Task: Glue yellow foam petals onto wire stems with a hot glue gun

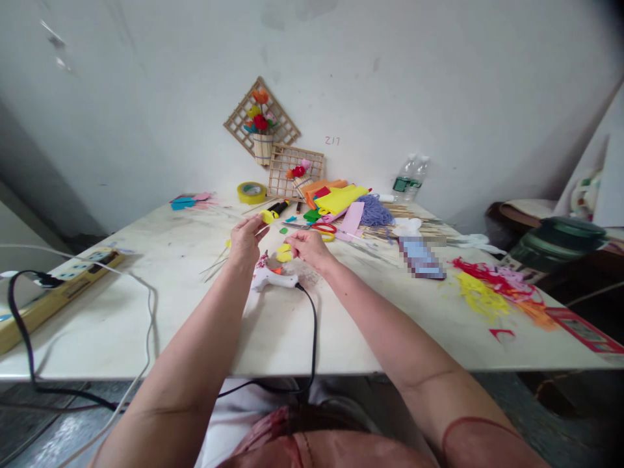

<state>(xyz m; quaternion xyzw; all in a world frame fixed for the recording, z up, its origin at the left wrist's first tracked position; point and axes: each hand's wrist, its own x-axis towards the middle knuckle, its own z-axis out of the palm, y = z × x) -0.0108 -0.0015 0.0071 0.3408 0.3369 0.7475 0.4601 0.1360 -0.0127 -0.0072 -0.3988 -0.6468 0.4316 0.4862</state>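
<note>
My left hand (246,238) is raised over the table and pinches a small yellow foam piece (267,216) between thumb and fingers. My right hand (308,247) hovers just to its right, fingers curled around another small yellow foam piece (284,252). Below both hands a white glue gun (272,278) lies on the pale table (121,318), its black cord running back over the front edge toward me.
Scissors with red handles (319,227), foam sheets (341,198), purple yarn (374,209), wooden sticks and a yellow tape roll (252,192) crowd the far side. Coloured foam scraps (487,289) lie right. A power strip (63,283) with cables sits left. Two bottles (409,175) stand by the wall.
</note>
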